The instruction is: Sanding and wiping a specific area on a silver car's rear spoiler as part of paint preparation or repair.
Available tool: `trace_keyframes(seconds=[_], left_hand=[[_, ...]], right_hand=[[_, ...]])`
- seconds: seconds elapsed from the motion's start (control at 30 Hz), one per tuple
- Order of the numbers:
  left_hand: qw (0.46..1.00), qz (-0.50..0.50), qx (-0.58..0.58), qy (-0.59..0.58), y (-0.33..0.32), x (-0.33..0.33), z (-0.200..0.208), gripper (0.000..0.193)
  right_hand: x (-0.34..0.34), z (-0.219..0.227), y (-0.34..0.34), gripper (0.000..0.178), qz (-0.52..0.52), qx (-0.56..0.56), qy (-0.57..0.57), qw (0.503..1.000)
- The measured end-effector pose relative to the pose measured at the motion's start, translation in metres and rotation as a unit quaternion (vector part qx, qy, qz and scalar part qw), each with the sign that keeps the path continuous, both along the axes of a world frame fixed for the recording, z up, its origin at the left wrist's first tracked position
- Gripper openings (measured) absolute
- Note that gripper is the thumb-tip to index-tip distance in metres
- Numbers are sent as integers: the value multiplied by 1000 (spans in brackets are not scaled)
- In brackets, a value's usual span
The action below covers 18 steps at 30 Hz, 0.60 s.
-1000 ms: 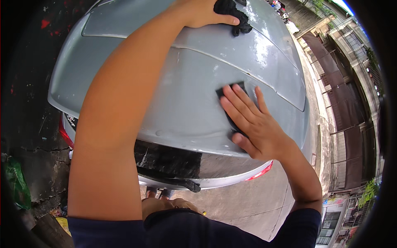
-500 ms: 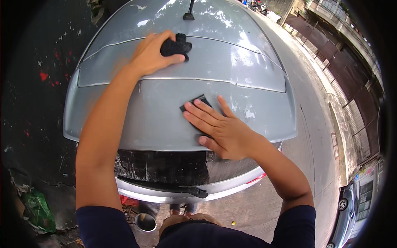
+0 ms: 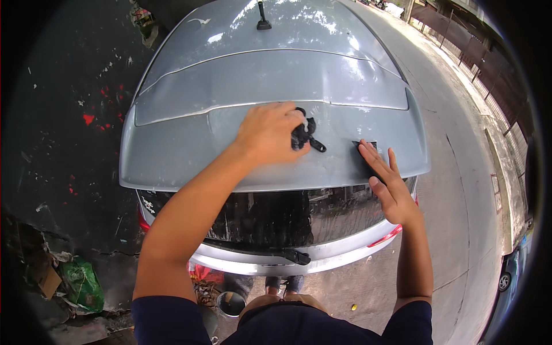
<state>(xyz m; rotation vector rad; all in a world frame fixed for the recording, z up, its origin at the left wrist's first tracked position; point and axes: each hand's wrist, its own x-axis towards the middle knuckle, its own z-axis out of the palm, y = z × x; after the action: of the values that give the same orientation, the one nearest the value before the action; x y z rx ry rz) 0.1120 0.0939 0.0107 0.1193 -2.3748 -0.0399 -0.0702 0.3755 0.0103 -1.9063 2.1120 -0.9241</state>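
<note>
My left hand (image 3: 270,133) is closed around a bunched black cloth (image 3: 305,131) on the silver car's rear spoiler (image 3: 172,158). A loop and a dark strap-like end stick out of the bundle on its right side. Farther right, near the spoiler's right end, my right hand (image 3: 386,183) presses a black sheet that looks like sandpaper (image 3: 362,150) against the paint. Its fingers are nearly straight, with the thumb apart, and they cover most of the sheet. The spoiler's surface looks dull and wet.
Below the spoiler are the dark rear window (image 3: 270,215) and a wiper (image 3: 296,257). A black antenna (image 3: 263,20) stands on the roof. A bucket (image 3: 231,303) sits by my feet. The left wall (image 3: 63,149) is dark; a road (image 3: 454,190) runs along the right.
My left hand has come down from the upper panel to the spoiler and moved right with the cloth. My right hand and the black sheet have shifted right. The view has shifted slightly.
</note>
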Motion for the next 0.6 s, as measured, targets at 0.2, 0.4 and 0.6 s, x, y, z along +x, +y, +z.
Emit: trace_keyframes(seconds=[0.2, 0.4, 0.6], left_hand=[[961, 270, 46, 34, -106, 51, 18, 42], [926, 337, 122, 116, -171, 31, 24, 61], [920, 361, 79, 130, -202, 78, 13, 73]], right_hand=[[39, 6, -73, 64, 96, 44, 258, 960], [103, -16, -171, 65, 233, -15, 323, 917], [50, 20, -82, 62, 218, 127, 287, 924]])
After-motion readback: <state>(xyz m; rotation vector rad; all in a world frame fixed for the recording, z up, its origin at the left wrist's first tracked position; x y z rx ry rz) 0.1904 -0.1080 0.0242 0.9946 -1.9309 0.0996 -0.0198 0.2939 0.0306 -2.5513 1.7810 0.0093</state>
